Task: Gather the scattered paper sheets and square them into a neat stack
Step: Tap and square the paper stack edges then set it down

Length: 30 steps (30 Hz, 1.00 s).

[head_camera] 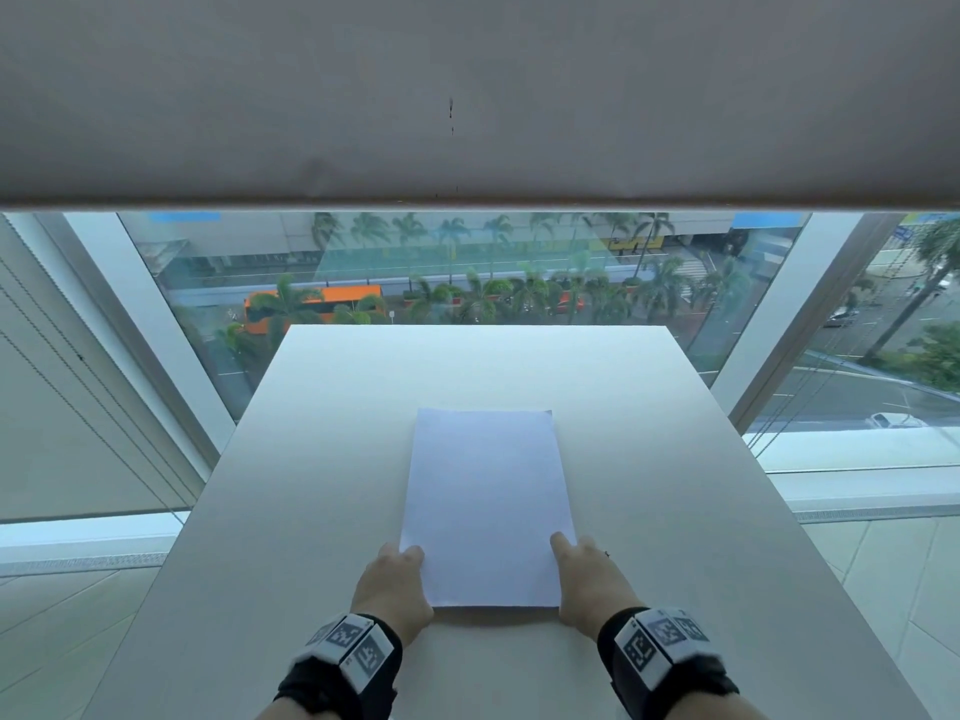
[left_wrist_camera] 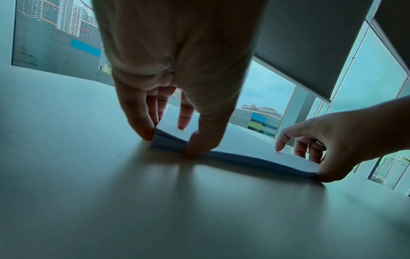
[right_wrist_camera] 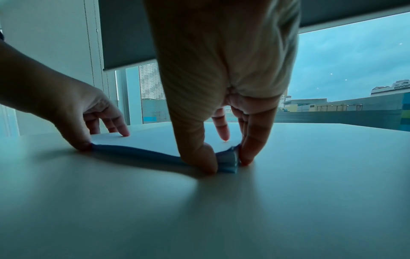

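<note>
A stack of white paper sheets [head_camera: 488, 501] lies lengthwise on the white table [head_camera: 322, 459], its edges lined up. My left hand [head_camera: 402, 569] is at the stack's near left corner and my right hand [head_camera: 576, 563] at the near right corner. In the left wrist view the left hand [left_wrist_camera: 170, 140] has its thumb against the near edge of the stack [left_wrist_camera: 244, 145], fingers against the side edge and one fingertip on top. The right wrist view shows the right hand [right_wrist_camera: 228, 157] framing its corner of the stack [right_wrist_camera: 155, 140] the same way. The near edge bows up slightly between the hands.
Beyond the table's far edge [head_camera: 478, 327] is a floor-length window with a lowered roller blind [head_camera: 467, 96]. Blind cords [head_camera: 810, 387] hang at the right. Bare tabletop surrounds the stack on all sides.
</note>
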### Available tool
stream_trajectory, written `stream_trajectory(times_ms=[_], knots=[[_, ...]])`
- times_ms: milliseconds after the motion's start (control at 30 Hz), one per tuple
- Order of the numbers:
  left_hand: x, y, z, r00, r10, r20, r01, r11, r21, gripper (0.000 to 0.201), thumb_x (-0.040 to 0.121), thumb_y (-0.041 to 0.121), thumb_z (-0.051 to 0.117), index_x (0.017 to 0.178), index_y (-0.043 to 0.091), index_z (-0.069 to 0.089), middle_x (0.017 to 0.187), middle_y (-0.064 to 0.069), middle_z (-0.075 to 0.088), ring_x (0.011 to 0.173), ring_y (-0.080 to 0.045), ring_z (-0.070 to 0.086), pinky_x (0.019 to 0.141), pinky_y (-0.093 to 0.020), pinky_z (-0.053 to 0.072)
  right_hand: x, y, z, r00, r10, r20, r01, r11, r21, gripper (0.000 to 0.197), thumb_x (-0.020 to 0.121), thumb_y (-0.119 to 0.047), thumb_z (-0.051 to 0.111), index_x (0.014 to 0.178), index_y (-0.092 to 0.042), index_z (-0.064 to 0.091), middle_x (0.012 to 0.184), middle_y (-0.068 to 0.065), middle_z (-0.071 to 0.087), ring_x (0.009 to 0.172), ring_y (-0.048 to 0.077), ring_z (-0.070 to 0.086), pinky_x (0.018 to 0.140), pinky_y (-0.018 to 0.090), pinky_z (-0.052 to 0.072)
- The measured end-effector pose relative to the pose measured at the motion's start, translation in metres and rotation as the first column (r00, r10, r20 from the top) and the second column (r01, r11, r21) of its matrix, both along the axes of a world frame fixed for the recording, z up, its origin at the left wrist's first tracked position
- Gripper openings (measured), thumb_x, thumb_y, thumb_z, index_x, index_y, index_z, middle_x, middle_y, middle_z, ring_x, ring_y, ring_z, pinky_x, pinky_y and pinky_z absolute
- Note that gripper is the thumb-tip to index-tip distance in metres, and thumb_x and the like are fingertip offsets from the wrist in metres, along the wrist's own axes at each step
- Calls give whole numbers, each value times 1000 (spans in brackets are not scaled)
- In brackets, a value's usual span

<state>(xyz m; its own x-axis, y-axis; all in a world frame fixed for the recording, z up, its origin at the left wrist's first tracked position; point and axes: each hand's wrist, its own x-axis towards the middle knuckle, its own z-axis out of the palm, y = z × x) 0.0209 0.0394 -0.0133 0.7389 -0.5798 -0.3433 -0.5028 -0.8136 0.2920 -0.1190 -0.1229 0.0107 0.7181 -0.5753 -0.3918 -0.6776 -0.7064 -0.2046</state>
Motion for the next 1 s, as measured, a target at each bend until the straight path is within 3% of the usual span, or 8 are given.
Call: stream_trajectory(times_ms=[133,233,300,367,467,733,867,1000], knots=[[0,1,0,1000,13,-18,-13,1000,3,41,79,13,53,120,14,52,118,-7,49,106,-24,55,89,-26,46,1,2,-2,999,-44,17,44,999,14,45,80,5,45,121,-14,39,98,6,32,80,24,42,72,28,44],[0,2,1,1000,14,-26,-14,1000,5,42,79,14,53,121,14,52,120,-7,49,110,-24,55,92,-26,47,0,3,-2,998,-56,21,55,998,27,46,81,4,45,122,-16,38,114,11,39,84,25,47,78,31,47],[-1,2,3,999,20,-32,-20,1000,1,40,78,14,54,118,14,53,117,-6,48,105,-23,55,91,-25,47,0,2,-2,998,-56,19,56,998,32,47,80,3,46,123,-15,37,110,9,37,85,26,46,75,29,45],[-3,2,6,999,33,-34,-34,999,-21,26,78,13,54,103,17,54,106,-3,41,90,-21,53,85,-24,48,0,2,-1,999,-52,13,52,998,35,47,80,3,47,122,-15,38,100,5,29,81,25,42,71,28,42],[-3,2,8,998,52,-35,-53,998,-26,16,78,13,55,82,22,41,98,-2,35,78,-20,48,76,-21,45,-1,0,1,999,-34,0,34,999,31,45,82,3,46,123,-14,38,98,5,27,80,25,41,72,29,42],[0,0,6,999,38,-32,-38,999,8,29,78,12,53,106,16,55,98,-2,38,82,-19,46,82,-22,46,-1,-3,2,1000,0,-12,0,1000,28,41,83,0,47,121,-13,39,96,4,31,80,25,41,74,28,39],[1,0,11,996,0,-88,4,999,39,25,71,20,62,87,19,42,95,0,40,83,-17,47,71,-20,43,-2,-5,2,1000,-13,-20,14,998,61,44,82,-2,49,123,-13,38,98,4,30,84,26,44,81,29,44],[6,0,12,992,34,-122,-36,999,-13,32,68,25,61,55,19,32,67,2,37,66,-18,41,52,-23,30,-5,-10,1,997,-73,-7,73,980,187,62,76,-21,61,132,-17,34,110,6,38,112,28,50,92,29,44]])
